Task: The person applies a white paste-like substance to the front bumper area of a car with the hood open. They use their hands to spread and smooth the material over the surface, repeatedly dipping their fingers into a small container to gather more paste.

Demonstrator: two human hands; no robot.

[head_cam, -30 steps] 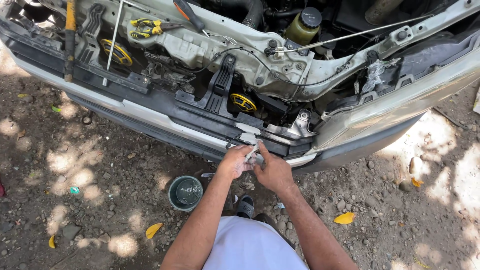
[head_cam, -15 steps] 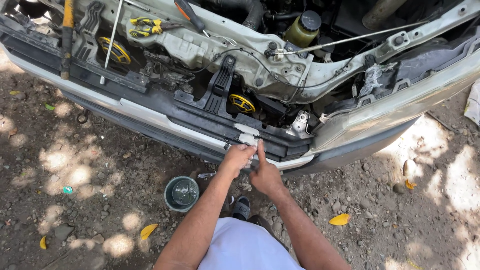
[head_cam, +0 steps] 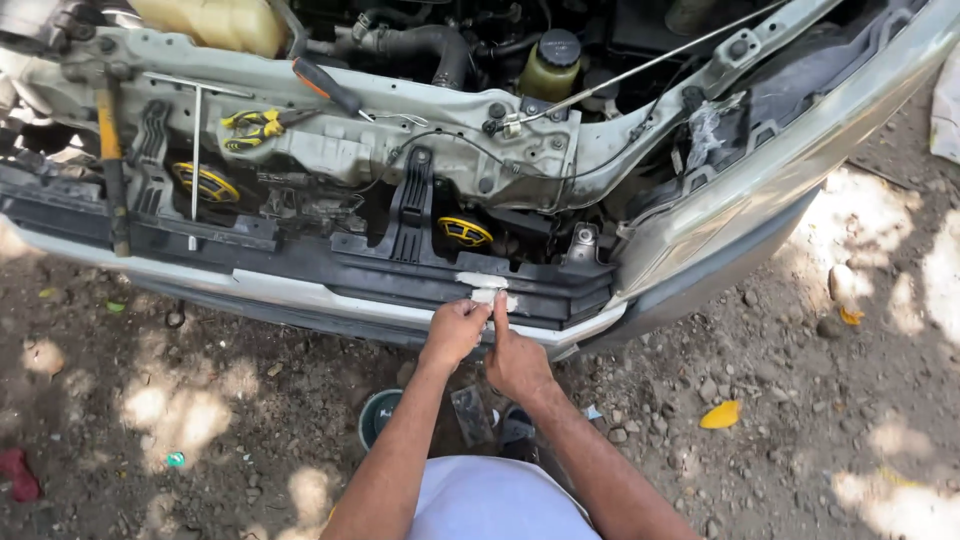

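Two bare hands at the car's front, low centre of view. Left hand (head_cam: 455, 332): fingers curled, grip pinching the lower edge of a small white patch (head_cam: 487, 288) on the black front panel (head_cam: 300, 262). Right hand (head_cam: 517, 358): forefinger stretched straight up to the same patch, its tip touching it just beside the left hand's fingers; other fingers folded, holding nothing. White patch: sits on the panel's lower rail, at 12 o'clock from both hands, below a yellow-centred horn (head_cam: 464, 232). Second horn (head_cam: 206, 184) at 10 o'clock, well apart. Yellow-handled pliers (head_cam: 252, 124) and an orange-handled screwdriver (head_cam: 326, 86) lie on the pale upper crossmember (head_cam: 440, 150) at 11 o'clock. Yellow-shafted hammer (head_cam: 110, 160) leans at far 10 o'clock. Round dark container (head_cam: 376, 418) on the dirt ground (head_cam: 780, 420) at 7 o'clock, near the left forearm. Yellow leaf (head_cam: 721, 415) at 4 o'clock.
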